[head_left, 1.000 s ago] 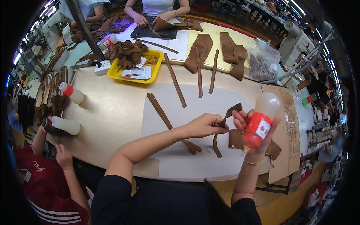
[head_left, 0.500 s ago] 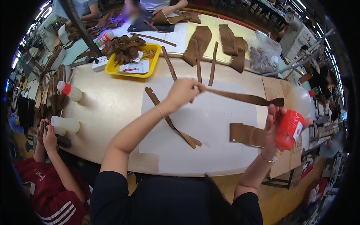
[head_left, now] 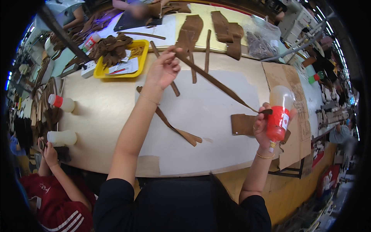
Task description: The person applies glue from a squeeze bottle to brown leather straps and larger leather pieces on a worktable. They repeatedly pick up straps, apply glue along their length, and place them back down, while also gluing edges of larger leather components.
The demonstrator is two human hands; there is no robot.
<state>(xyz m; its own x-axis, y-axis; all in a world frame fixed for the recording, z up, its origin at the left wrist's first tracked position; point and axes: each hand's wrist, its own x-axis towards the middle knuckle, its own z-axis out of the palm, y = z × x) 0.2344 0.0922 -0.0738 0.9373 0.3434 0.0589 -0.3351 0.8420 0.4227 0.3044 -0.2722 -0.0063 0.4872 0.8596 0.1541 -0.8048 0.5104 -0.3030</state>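
Observation:
A long, narrow brown strip, probably leather [head_left: 216,82], stretches slantwise above the table between my hands. My left hand [head_left: 164,69] pinches its far end between the fingertips. The near end lies at the fingers of my right hand [head_left: 262,133], which also grips a squeeze bottle [head_left: 278,123] with a red label, tilted nozzle down. Whether those fingers clamp the strip or only touch it is hard to see. Beneath the left forearm lies another pair of brown strips [head_left: 174,127], partly covered by it. A folded brown piece [head_left: 241,124] rests beside the right hand.
Loose strips [head_left: 208,50] and wide brown pieces [head_left: 189,31] lie toward the far side. A yellow tray [head_left: 143,58] holds brown pieces, rubber bands and paper. Two pale bottles [head_left: 63,137] stand at the left, near a co-worker's hands [head_left: 48,152]. Cardboard [head_left: 297,127] covers the right edge.
My left hand has moved up and to the left, so the strip now slants more steeply. The right hand with the bottle has shifted a little left and down.

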